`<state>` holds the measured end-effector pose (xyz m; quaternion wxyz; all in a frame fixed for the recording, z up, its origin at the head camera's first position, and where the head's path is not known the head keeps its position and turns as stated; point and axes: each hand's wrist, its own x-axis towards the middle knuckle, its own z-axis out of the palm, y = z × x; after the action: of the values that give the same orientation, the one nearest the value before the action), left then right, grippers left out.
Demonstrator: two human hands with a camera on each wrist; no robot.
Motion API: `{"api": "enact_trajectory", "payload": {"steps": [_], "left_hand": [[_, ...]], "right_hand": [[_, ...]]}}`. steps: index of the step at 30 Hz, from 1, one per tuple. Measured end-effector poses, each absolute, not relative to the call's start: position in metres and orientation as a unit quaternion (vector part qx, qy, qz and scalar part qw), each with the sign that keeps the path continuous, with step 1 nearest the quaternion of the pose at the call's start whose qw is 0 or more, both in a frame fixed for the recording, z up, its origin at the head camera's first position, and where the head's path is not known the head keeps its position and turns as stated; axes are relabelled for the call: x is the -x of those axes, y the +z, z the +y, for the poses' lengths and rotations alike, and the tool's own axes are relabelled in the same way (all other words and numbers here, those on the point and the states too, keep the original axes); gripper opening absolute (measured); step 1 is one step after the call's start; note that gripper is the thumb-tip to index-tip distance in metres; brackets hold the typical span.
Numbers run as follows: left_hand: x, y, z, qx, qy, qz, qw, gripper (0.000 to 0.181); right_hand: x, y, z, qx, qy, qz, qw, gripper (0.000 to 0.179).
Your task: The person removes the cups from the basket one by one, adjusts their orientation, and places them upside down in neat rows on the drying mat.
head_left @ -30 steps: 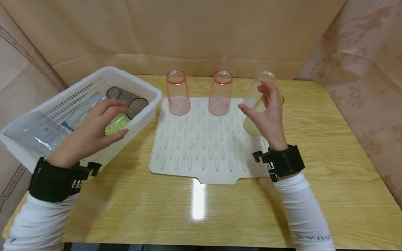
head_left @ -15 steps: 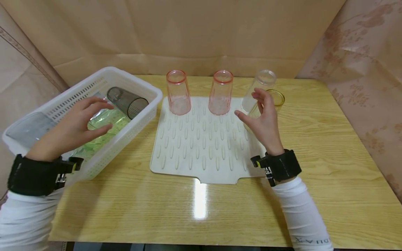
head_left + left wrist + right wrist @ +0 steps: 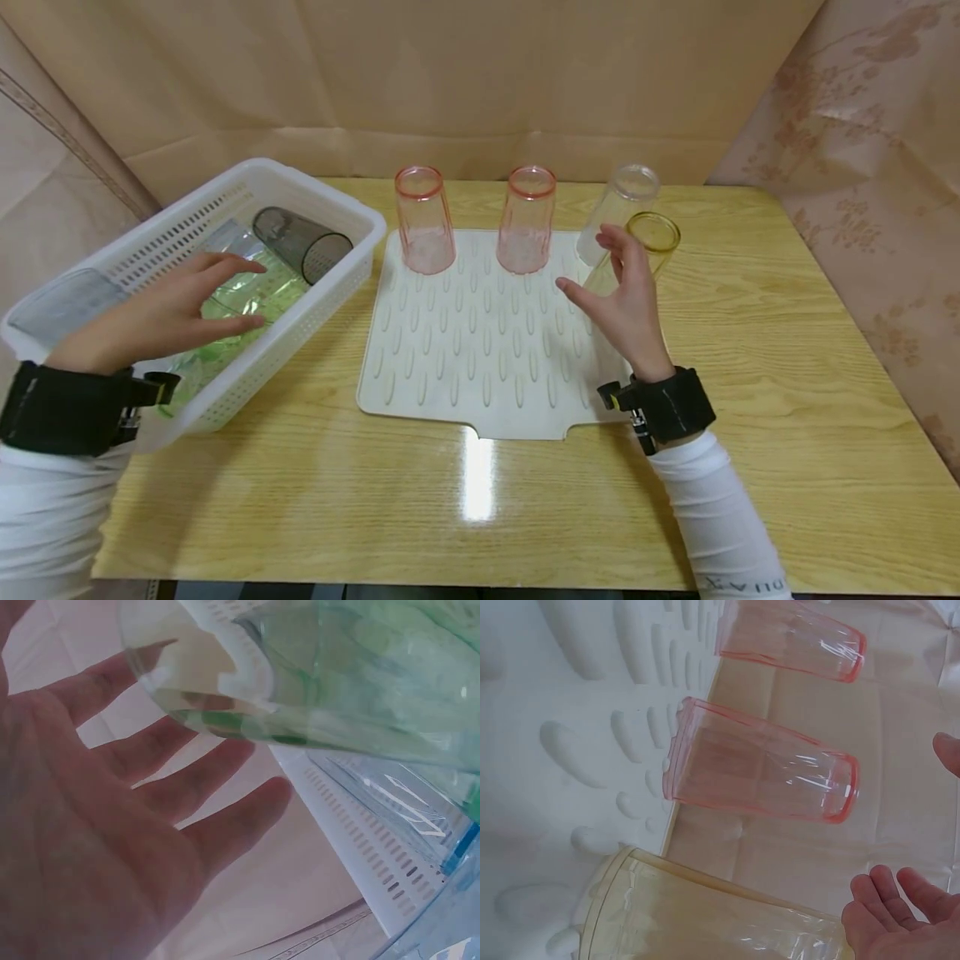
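My left hand is over the white basket, its thumb and fingers spread apart. In the left wrist view, a clear, green-tinted glass lies close by; the straight fingers reach under its rim, and I cannot tell whether they touch it. My right hand hovers in front of a yellow glass, fingers apart and holding nothing. That glass stands upside down on the white ridged mat, partly hidden by the hand. A clear glass stands behind it.
Two pink glasses stand upside down along the mat's far edge. Inside the basket, a grey glass lies on its side; a bluish glass lies at the near left end. A tan cloth backs the table.
My left hand has moved left and its thumb and fingers have spread wider over the basket. My right hand has drawn slightly back from the yellow glass, uncovering its top.
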<state>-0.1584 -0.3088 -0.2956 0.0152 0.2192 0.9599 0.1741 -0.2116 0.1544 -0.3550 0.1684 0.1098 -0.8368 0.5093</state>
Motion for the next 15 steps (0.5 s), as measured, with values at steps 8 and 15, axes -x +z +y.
{"api": "enact_trajectory", "payload": {"steps": [8,15], "left_hand": [[0.1629,-0.3001,-0.3129,-0.186,0.165,0.965,0.084,0.064],[0.1686,-0.3021,-0.3151,-0.175,0.160,0.964,0.122,0.065]], "right_hand": [[0.2099,-0.3602,0.1551,-0.120,0.515,-0.831,0.175,0.074],[0.2095,-0.3644,0.1559,-0.121,0.512,-0.832,0.178,0.072]]}}
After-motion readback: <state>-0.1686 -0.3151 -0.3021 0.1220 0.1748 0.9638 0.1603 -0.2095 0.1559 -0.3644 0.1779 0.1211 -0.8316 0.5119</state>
